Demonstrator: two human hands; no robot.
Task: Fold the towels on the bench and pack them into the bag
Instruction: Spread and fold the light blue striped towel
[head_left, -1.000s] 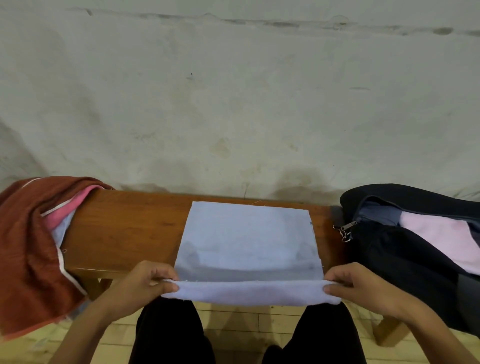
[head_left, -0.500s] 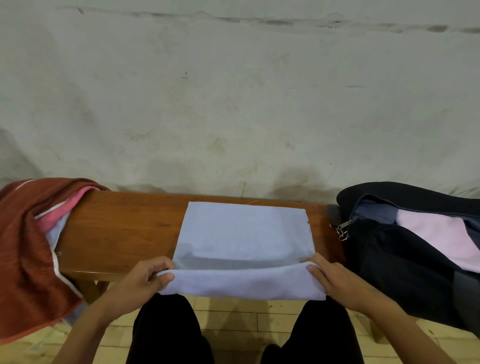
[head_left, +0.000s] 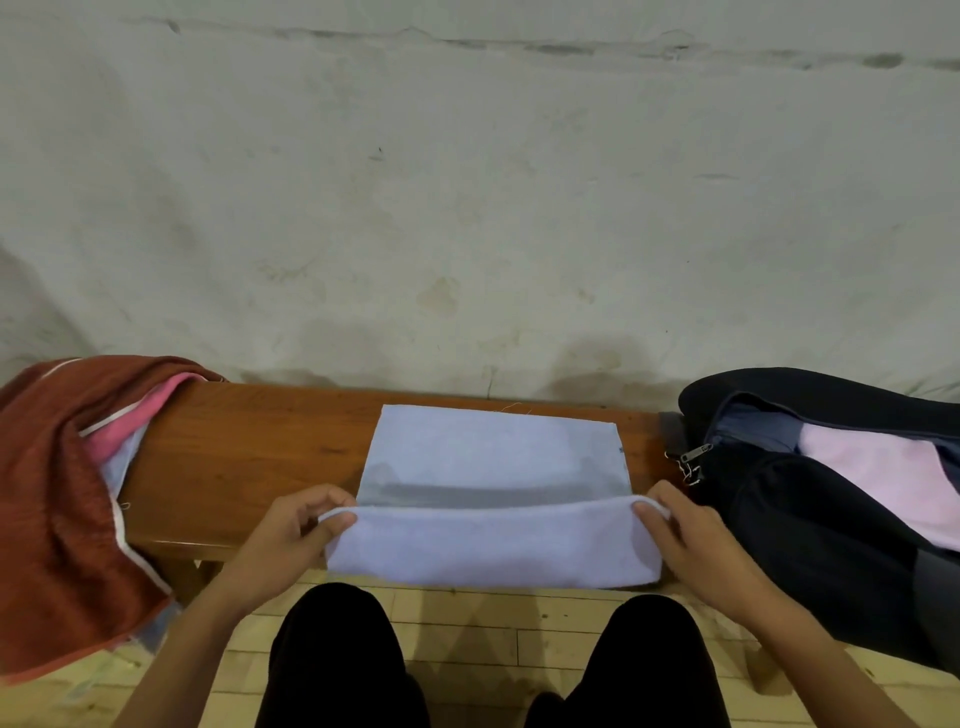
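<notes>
Pale blue terry towel lies mid wooden table, near edge lifted. Left hand pinches its near-left corner, right hand pinches near-right corner. Rust-red towel pile drapes table's left end; open dark fabric bag at right w/ pink towel inside.

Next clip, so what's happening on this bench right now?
A person seated at a wooden bench is folding a light blue towel spread across it. The left hand and right hand each pinch a corner of the near edge, lifted and turned over toward the wall. At the bench's left end lies a heap of unfolded towels, rust red on top. At the right sits an open dark bag with a pale pink towel already inside.
</notes>
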